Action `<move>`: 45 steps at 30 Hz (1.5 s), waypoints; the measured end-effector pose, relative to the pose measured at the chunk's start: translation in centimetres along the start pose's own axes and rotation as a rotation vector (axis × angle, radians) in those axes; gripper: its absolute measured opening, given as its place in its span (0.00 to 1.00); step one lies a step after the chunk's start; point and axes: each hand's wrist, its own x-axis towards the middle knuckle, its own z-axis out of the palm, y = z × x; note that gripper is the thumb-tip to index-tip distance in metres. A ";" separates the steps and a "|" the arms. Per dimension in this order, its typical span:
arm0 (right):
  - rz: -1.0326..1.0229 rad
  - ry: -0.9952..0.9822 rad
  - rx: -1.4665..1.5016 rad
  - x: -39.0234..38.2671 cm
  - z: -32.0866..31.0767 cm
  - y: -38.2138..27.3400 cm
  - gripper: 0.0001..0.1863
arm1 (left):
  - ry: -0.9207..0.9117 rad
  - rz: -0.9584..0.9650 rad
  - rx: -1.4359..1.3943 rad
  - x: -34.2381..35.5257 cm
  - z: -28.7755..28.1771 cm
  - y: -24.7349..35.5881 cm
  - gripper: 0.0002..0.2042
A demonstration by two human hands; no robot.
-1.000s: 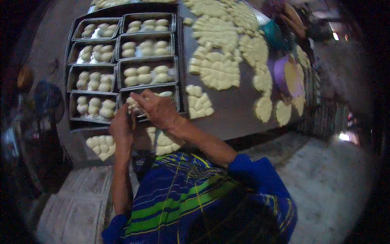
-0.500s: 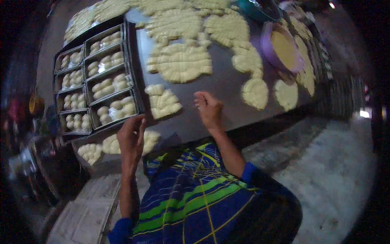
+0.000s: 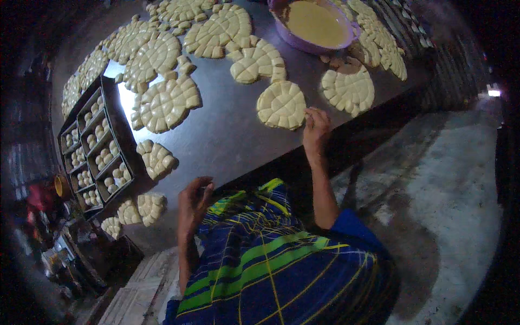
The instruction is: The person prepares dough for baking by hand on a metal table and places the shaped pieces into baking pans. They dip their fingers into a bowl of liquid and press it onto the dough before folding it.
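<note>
My right hand (image 3: 317,130) is at the right edge of a round of pale dough (image 3: 281,105) cut into wedges and small blocks. Its fingers are bent and close together at the dough's rim; whatever they may hold is hidden. My left hand (image 3: 195,200) hovers by the table's front edge, fingers loosely curled and apart from the thumb, holding nothing visible. Nearest to it lie small groups of cut dough pieces (image 3: 151,208). Another cut dough group (image 3: 157,160) lies beside the pan set.
Joined dark metal pans (image 3: 122,130) holding dough balls stand at the left of the dark table (image 3: 216,141). More scored dough rounds (image 3: 165,103) spread across the back. A purple basin (image 3: 311,46) with yellowish contents stands at the back right, beyond another cut round (image 3: 349,89).
The view has swung right. My right hand has moved right to the dough round's edge. My left hand has left the pans' near corner and is now by the table's front edge.
</note>
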 end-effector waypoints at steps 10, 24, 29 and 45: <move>0.097 -0.056 0.133 3.7 0.1 1.2 0.09 | -0.107 0.029 0.133 2.2 2.4 2.9 0.14; -0.265 -0.196 -0.174 14.0 10.8 -0.5 0.20 | -0.005 0.164 0.106 0.8 -1.9 -0.6 0.11; 0.139 -0.577 0.075 19.2 9.7 0.7 0.15 | 0.121 0.040 -0.199 -1.3 -3.9 -0.4 0.11; 0.180 -1.285 0.787 -6.2 5.6 -18.7 0.16 | -0.028 0.173 -0.622 2.6 -3.2 -2.4 0.15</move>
